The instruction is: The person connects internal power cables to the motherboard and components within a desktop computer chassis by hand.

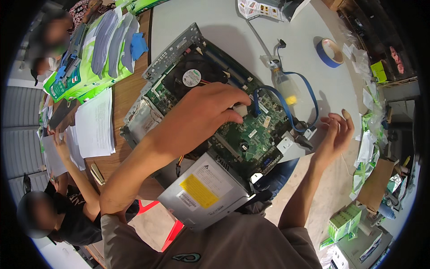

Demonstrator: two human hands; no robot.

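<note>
A desktop computer's open metal chassis (193, 36) lies on the table in front of me, slanted, with its green motherboard (253, 136) bare. My left hand (210, 105) reaches over the board, thumb and forefinger closed round a small white plug (241, 110). Beyond that hand sits a black cooling fan (181, 74) with a round label. A blue flat data cable (309, 85) loops from the board out to the right. My right hand (337, 132) is off the chassis, fingers loosely bent and apart, holding nothing. Nearest my body is a silver optical drive (219, 177) with a yellow label.
Blue tape (330, 53) and a clear bottle (284, 87) with something yellow stand on the grey tabletop (215, 15). Paper stacks (95, 119) and green-white packages (103, 58) lie to the left. Other people are at the left; one hand (60, 143) touches papers. A green carton (344, 223) sits lower right.
</note>
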